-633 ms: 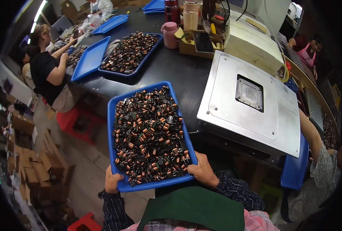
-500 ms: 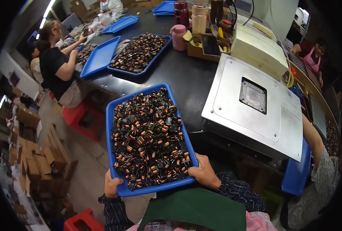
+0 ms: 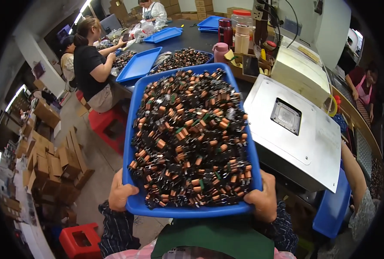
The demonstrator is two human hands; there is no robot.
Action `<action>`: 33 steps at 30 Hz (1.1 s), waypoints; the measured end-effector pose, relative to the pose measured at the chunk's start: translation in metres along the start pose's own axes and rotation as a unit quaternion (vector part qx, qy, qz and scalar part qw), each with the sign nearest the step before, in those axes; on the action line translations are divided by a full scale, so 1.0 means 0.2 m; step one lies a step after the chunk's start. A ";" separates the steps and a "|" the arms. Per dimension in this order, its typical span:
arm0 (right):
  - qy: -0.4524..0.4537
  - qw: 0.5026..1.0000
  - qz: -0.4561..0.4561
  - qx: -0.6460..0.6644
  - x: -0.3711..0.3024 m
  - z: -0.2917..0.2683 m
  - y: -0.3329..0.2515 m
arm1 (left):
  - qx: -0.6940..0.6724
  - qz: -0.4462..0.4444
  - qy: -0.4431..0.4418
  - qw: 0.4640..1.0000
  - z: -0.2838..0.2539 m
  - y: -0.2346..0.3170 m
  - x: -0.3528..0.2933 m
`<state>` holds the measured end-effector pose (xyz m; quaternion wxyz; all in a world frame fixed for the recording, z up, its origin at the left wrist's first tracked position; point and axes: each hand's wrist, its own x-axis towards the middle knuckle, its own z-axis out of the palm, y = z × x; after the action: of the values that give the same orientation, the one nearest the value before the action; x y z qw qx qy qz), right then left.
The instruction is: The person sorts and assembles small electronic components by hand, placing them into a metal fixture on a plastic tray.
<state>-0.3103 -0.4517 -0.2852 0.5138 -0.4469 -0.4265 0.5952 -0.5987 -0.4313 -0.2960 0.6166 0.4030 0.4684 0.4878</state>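
Observation:
Between my two hands is a blue plastic tray (image 3: 192,211), heaped with small black parts wound in copper wire (image 3: 187,138). My left hand (image 3: 121,192) grips its near left corner, thumb over the rim. At the near right corner my right hand (image 3: 263,196) holds it the same way, its thumb on the rim too. The fingers beneath the tray are hidden on both sides. The tray is raised in front of me and covers part of the dark table behind it.
A metal box with a square window (image 3: 291,129) stands to the right. Beyond the tray lie another filled tray (image 3: 185,58) and a bare blue tray (image 3: 139,64). Bottles (image 3: 241,39) stand at the back. A person in black (image 3: 92,64) sits at left; cardboard boxes (image 3: 56,159) lie on the floor.
Both hands have lifted the filled tray up and closer, so it looks larger and now overlaps the filled tray behind. My right hand has shifted rightward. The whole view has turned slightly.

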 end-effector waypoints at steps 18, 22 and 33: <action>0.413 0.902 -0.123 0.023 -0.93 -0.40 -1.24 | -0.088 -0.004 -0.318 0.944 1.38 0.93 -0.23; 0.573 0.784 -0.215 -0.102 -1.01 -1.02 -1.64 | -0.005 -0.063 -0.430 0.900 2.29 1.09 0.07; 0.726 0.640 -0.223 -0.119 -1.23 -2.67 -1.80 | -0.031 -0.122 -0.659 0.742 4.46 0.39 0.57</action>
<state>0.3085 -0.6319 -0.0397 0.7175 -0.6844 -0.0703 -0.1091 0.2600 -0.3405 -0.0313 0.8382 0.5436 -0.0249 0.0355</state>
